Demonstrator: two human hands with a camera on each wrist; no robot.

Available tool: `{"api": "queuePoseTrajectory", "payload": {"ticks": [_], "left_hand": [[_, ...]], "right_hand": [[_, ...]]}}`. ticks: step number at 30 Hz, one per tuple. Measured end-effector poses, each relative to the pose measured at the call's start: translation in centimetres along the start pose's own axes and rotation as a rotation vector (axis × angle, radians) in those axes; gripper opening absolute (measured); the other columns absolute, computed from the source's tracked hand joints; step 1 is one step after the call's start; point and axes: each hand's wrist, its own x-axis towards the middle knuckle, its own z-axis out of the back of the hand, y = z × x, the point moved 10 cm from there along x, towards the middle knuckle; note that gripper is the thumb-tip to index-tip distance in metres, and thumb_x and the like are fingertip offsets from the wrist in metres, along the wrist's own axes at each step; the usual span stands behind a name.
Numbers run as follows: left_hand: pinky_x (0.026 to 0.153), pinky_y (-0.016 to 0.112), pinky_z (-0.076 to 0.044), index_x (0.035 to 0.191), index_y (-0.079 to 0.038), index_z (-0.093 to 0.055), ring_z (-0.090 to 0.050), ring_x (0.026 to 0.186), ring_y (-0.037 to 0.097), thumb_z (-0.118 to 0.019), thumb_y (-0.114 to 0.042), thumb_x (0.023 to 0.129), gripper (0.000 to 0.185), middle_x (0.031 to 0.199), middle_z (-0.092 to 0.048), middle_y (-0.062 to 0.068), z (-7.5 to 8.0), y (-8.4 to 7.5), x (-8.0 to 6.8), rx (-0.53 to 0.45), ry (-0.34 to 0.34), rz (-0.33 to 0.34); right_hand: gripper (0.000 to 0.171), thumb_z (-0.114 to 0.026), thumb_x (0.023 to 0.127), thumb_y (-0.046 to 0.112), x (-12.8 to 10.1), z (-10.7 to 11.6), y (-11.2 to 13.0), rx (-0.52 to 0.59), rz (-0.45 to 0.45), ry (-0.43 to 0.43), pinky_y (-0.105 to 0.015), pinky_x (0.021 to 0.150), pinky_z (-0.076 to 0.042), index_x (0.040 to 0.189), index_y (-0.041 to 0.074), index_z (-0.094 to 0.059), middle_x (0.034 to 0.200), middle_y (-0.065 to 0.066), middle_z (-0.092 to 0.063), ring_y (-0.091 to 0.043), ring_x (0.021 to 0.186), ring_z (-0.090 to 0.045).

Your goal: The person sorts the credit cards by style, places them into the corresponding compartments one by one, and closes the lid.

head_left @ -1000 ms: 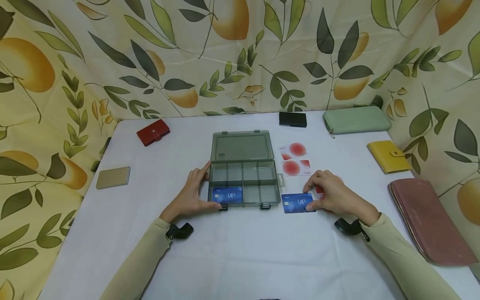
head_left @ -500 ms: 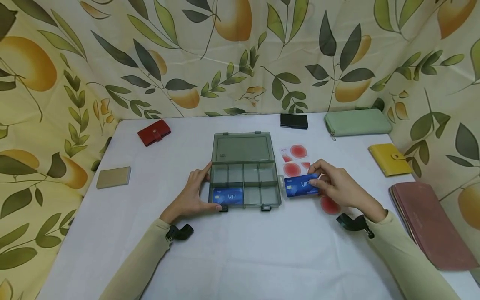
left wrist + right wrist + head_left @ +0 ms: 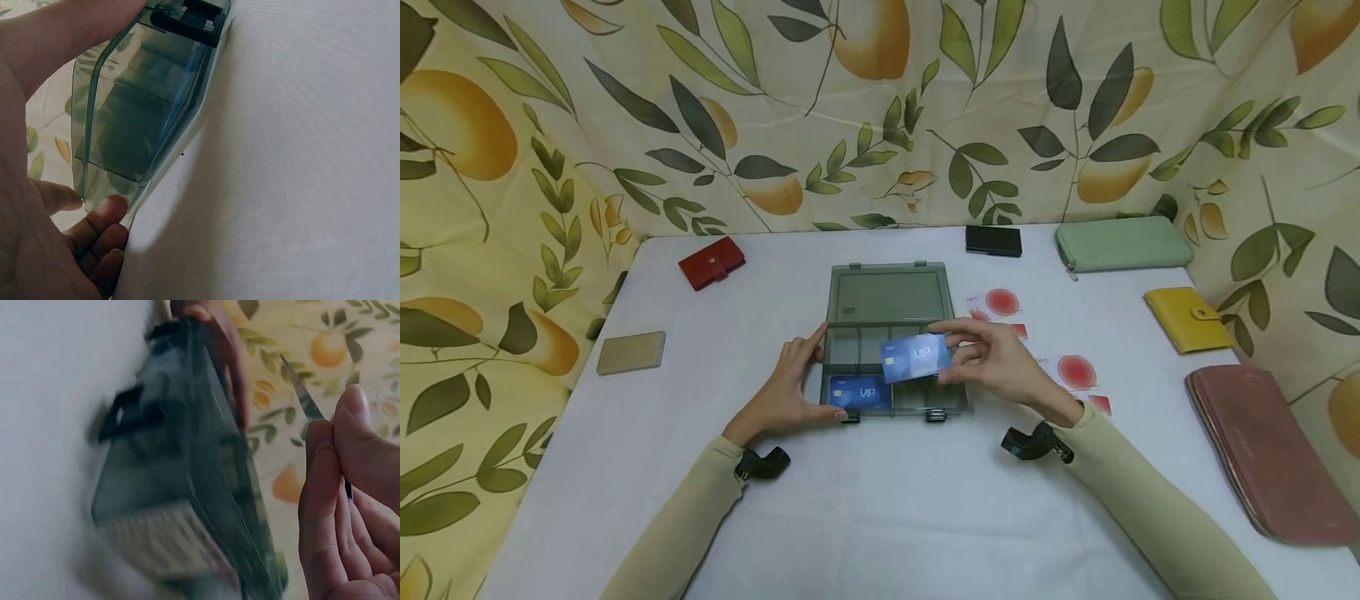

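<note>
A smoky transparent organizer box (image 3: 887, 310) lies open on the white table, lid flat behind it. One blue VIP card (image 3: 859, 392) lies in its front-left compartment. My left hand (image 3: 790, 385) grips the box's left side, thumb at the front corner; the left wrist view shows the box wall (image 3: 131, 119) between thumb and fingers. My right hand (image 3: 992, 360) pinches a second blue VIP card (image 3: 916, 357) by its right end, holding it over the box's compartments. In the right wrist view this card (image 3: 301, 394) appears edge-on above the blurred box (image 3: 181, 487).
Red-and-white cards (image 3: 1000, 302) (image 3: 1075, 372) lie right of the box. Around the table: a red wallet (image 3: 711, 262), tan case (image 3: 630, 352), black case (image 3: 992, 240), green pouch (image 3: 1122, 242), yellow wallet (image 3: 1187, 318), pink long wallet (image 3: 1262, 450). Leaf-print curtain surrounds the table.
My right hand lifted the second blue card from the table at the right and carried it left, over the box. The left hand stayed on the box.
</note>
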Motion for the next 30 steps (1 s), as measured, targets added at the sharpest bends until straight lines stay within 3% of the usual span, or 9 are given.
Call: {"api": "queuePoseTrajectory", "payload": {"ticks": [3,10,17,22,25,27,30], "left_hand": [[0.105,0.053,-0.038,0.172,-0.015,-0.013,-0.037,0.119,0.028,-0.096,-0.048,0.070,0.136,0.129,-0.046,0.012,0.0,-0.1,0.1,-0.001,-0.001,-0.009],[0.107,0.056,-0.037,0.172,-0.016,-0.013,-0.037,0.120,0.029,-0.094,-0.053,0.070,0.136,0.129,-0.046,0.012,0.0,0.0,0.1,-0.006,-0.003,-0.010],[0.107,0.056,-0.037,0.172,-0.016,-0.012,-0.038,0.120,0.028,-0.094,-0.052,0.072,0.135,0.129,-0.047,0.012,0.0,0.2,0.1,0.001,-0.004,-0.018],[0.109,0.057,-0.037,0.172,-0.016,-0.012,-0.038,0.121,0.029,-0.094,-0.050,0.071,0.135,0.129,-0.047,0.013,0.1,0.2,0.1,0.009,-0.008,-0.014],[0.108,0.056,-0.038,0.172,-0.015,-0.013,-0.038,0.121,0.029,-0.095,-0.047,0.070,0.135,0.129,-0.048,0.013,0.1,0.0,0.1,0.015,-0.011,-0.018],[0.106,0.056,-0.039,0.172,-0.013,-0.014,-0.039,0.120,0.029,-0.096,-0.046,0.070,0.135,0.129,-0.048,0.014,0.1,-0.1,0.1,0.012,-0.012,-0.021],[0.105,0.055,-0.040,0.172,-0.013,-0.014,-0.039,0.120,0.029,-0.096,-0.047,0.071,0.134,0.129,-0.049,0.013,0.1,-0.2,0.1,0.016,-0.011,-0.021]], "right_hand": [[0.067,-0.092,0.079,0.001,1.0,-2.2,0.4,-0.055,0.038,0.029,-0.022,0.077,-0.059,0.140,0.001,-0.065,0.110,-0.015,-0.071,-0.013,0.083,-0.072],[0.064,-0.100,0.072,0.019,2.5,-6.0,1.9,-0.334,0.197,0.031,-0.024,0.063,-0.045,0.129,0.007,-0.073,0.098,-0.002,-0.075,-0.016,0.077,-0.062],[0.067,-0.102,0.069,0.031,3.1,-8.5,2.8,-0.524,0.276,0.056,-0.036,0.083,-0.055,0.126,0.008,-0.074,0.116,-0.006,-0.075,-0.021,0.093,-0.065],[0.069,-0.101,0.070,0.037,3.4,-9.0,3.0,-0.600,0.243,0.085,-0.038,0.084,-0.054,0.128,0.011,-0.074,0.116,-0.009,-0.066,-0.021,0.095,-0.064],[0.070,-0.100,0.071,0.036,3.3,-8.7,2.8,-0.570,0.217,0.125,-0.042,0.088,-0.054,0.131,0.012,-0.074,0.120,-0.011,-0.061,-0.024,0.099,-0.064],[0.070,-0.101,0.071,0.032,3.2,-7.8,2.8,-0.541,0.210,0.128,-0.045,0.090,-0.054,0.132,0.010,-0.074,0.123,-0.013,-0.060,-0.026,0.100,-0.064],[0.069,-0.102,0.069,0.026,3.1,-5.1,2.7,-0.518,0.208,0.087,-0.040,0.081,-0.051,0.130,0.008,-0.074,0.121,-0.016,-0.062,-0.031,0.098,-0.063]]}}
